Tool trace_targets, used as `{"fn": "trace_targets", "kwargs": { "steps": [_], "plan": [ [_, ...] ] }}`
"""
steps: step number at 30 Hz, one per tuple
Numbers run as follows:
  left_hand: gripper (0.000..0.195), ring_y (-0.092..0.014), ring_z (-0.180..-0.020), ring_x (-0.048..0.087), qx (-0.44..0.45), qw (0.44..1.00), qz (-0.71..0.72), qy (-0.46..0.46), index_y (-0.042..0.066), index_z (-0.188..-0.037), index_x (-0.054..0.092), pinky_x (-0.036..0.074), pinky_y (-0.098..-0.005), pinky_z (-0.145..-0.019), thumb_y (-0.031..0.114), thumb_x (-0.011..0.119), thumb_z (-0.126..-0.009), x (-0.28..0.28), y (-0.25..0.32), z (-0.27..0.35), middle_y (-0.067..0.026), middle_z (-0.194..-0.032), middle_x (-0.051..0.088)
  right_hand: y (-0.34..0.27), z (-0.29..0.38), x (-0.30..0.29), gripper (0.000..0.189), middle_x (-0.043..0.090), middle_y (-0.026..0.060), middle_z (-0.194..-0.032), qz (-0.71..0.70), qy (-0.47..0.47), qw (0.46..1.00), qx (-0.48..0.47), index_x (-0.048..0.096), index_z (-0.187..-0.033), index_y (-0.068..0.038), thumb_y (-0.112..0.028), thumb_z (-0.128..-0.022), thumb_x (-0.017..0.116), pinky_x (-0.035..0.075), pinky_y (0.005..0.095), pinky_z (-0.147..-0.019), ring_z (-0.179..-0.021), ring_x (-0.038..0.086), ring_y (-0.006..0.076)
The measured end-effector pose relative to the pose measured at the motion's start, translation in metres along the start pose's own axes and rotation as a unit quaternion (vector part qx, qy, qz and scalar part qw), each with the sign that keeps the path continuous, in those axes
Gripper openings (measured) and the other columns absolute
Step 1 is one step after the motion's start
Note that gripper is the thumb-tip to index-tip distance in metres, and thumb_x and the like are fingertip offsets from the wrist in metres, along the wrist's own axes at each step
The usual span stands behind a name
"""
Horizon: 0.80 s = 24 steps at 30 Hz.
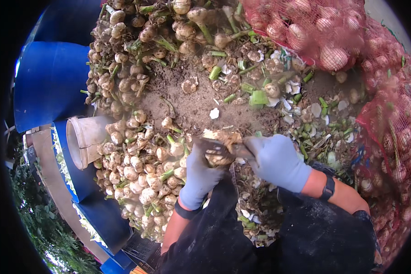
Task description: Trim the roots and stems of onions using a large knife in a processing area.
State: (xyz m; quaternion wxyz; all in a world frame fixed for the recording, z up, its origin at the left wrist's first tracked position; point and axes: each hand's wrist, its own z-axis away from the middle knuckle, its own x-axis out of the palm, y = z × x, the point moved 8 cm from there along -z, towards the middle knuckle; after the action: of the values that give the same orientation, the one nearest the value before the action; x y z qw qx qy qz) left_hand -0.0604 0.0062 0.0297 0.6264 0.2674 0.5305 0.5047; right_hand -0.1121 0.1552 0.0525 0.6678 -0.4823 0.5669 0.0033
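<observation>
Both my hands wear light grey-blue gloves with dark, soiled fingers, and they meet in front of my knees. My left hand (201, 176) grips a garlic bulb (219, 159), which its fingers partly cover. In my right hand (281, 163) is a short, dirt-stained blade that looks like a knife (242, 151), pressed close against the bulb's side. Where exactly the edge meets the bulb is hard to make out. To the left of my left hand lies a heap of garlic bulbs (137, 171), many with short green stem stubs.
A dirtier pile of stemmed garlic (123, 68) rises at the far left. Cut stems and peeled skins (260, 97) litter the soil (188, 109). Red mesh sacks full of bulbs (315, 30) (397, 137) line the right. A whitish bucket (89, 137) lies tipped beside blue containers (51, 82).
</observation>
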Motion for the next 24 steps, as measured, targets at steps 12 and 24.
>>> {"fn": "trace_targets", "kwargs": {
  "steps": [12,24],
  "plan": [
    [0.038,-0.010,-0.089,0.060,-0.112,0.972,0.157,-0.131,0.000,-0.107,0.060,0.048,-0.0264,-0.080,0.002,0.071,-0.071,0.022,0.028,-0.002,-0.0041,-0.098,0.066,0.022,-0.002,-0.007,0.020,0.062,0.0086,-0.069,-0.018,0.043,0.996,-0.072,0.064,-0.095,-0.010,-0.020,-0.078,0.066,0.044,0.0370,-0.053,-0.057,0.059,0.0288],
    [0.044,-0.022,-0.095,0.063,0.071,0.997,-0.015,-0.009,0.002,-0.115,0.056,0.051,-0.0335,-0.083,0.009,0.074,-0.076,0.002,0.033,-0.017,-0.0099,-0.103,0.065,0.025,0.011,-0.033,0.011,0.063,0.0138,-0.067,-0.036,0.050,0.994,0.086,0.061,-0.087,-0.007,-0.014,-0.078,0.061,0.049,0.0412,-0.055,-0.060,0.063,0.0315]
  ]
}}
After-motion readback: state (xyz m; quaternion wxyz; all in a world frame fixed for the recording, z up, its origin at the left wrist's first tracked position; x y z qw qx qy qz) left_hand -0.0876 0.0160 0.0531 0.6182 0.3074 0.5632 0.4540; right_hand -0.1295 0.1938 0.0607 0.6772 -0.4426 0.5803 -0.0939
